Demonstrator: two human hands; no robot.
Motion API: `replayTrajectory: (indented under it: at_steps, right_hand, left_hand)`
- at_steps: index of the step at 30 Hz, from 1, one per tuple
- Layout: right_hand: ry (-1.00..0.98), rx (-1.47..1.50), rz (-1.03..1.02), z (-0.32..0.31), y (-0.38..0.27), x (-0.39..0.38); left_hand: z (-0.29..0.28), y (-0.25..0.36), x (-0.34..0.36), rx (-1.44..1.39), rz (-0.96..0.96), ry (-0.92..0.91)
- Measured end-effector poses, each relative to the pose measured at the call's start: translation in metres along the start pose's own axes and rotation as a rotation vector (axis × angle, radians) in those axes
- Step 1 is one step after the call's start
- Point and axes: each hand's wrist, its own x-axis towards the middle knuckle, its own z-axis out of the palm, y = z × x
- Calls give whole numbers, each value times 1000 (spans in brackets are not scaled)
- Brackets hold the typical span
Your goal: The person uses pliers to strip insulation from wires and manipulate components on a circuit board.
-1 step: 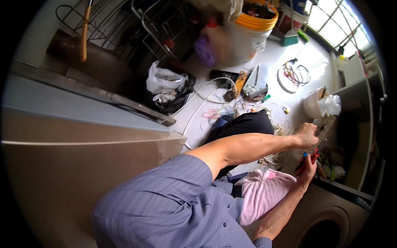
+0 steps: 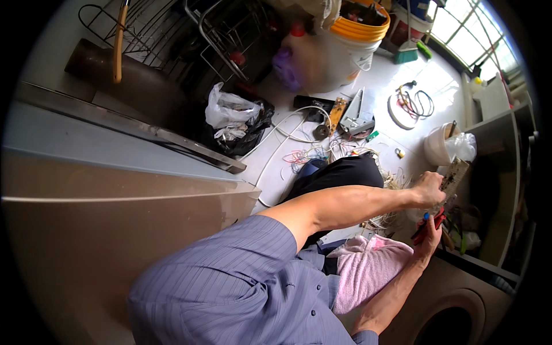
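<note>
On the right side of the head view, my left hand is closed around the edge of a narrow, pale board with dark spots, perhaps a circuit board. Just below it, my right hand grips red-handled pliers; their jaws are hard to make out against the clutter. A small blue bit shows beside the handles. A pink towel lies over my lap, under my right forearm. Loose pale wires lie in a tangle on the floor beyond my left forearm.
A white tub with a plastic bag stands beyond the board, beside grey shelving. A front-loading washing machine is at lower right. Metal parts, cables and a black bin bag lie on the floor; an orange-rimmed bucket stands behind.
</note>
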Motion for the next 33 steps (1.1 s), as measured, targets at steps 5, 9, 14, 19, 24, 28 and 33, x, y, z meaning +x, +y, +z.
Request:
replayTrajectory:
  at_steps: [5,9,14,19,24,28,33]
  right_hand:
    - [-68,148,24,-8,-3,0]
    - [-151,156,47,-7,-1,4]
    - [-212,197,12,-10,1,7]
    - [-212,182,56,-3,2,7]
    - [-221,181,93,-2,0,11]
    - [-184,296,123,-11,1,10]
    - [-148,353,92,-9,2,11]
  left_hand:
    - [-22,34,-14,-144,-30,-175]
    - [-23,30,-13,-244,3,-223]
    - [-25,34,-12,-502,-95,-455]
    - [-29,31,-13,-533,-114,-446]
    - [-19,21,-8,-594,-192,-348]
    - [-19,27,13,-734,-270,-110]
    - [-91,26,37,-794,-213,-58]
